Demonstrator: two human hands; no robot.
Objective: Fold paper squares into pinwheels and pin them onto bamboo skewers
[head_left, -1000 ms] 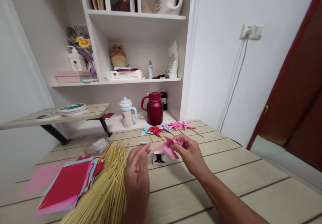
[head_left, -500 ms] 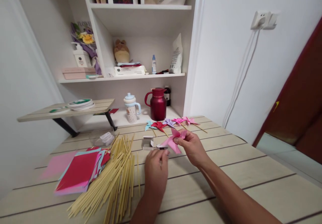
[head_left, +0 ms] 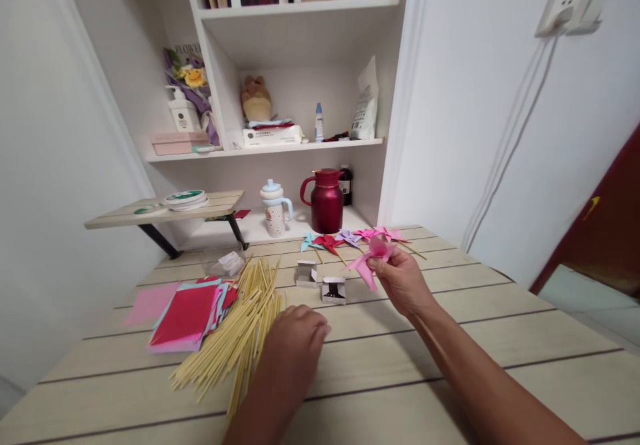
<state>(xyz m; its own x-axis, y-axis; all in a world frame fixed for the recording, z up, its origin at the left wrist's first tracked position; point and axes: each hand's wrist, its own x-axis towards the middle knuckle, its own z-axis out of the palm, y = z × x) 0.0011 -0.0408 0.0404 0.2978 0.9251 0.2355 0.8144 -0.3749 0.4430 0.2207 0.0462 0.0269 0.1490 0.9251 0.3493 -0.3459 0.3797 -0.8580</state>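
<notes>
My right hand [head_left: 405,282] pinches a pink paper pinwheel [head_left: 374,260] between thumb and fingers, raised above the tabletop. Low over the right edge of a heap of thin wooden sticks [head_left: 245,318] is my left hand [head_left: 297,338]. Its fingers are curled together, and whatever they hold, if anything, is hidden. Two small open boxes stand between the hands and the back: a grey-white box [head_left: 307,274] and a box with dark contents [head_left: 333,290]. Along the back lie several finished pinwheels on sticks, among them a red pinwheel [head_left: 329,244] and a light blue pinwheel [head_left: 311,241].
Stacked coloured paper sheets [head_left: 185,315] lie left of the sticks, with a clear bag [head_left: 230,263] behind. A small raised shelf [head_left: 220,204] carries rolls of tape [head_left: 186,198]. At the back stand a dotted cup [head_left: 275,215] and a dark red jug [head_left: 327,205].
My left hand has drawn back from the small boxes toward the sticks, uncovering the box with dark contents. The pinwheel stays in my right hand, now turned slightly. The camera view has shifted.
</notes>
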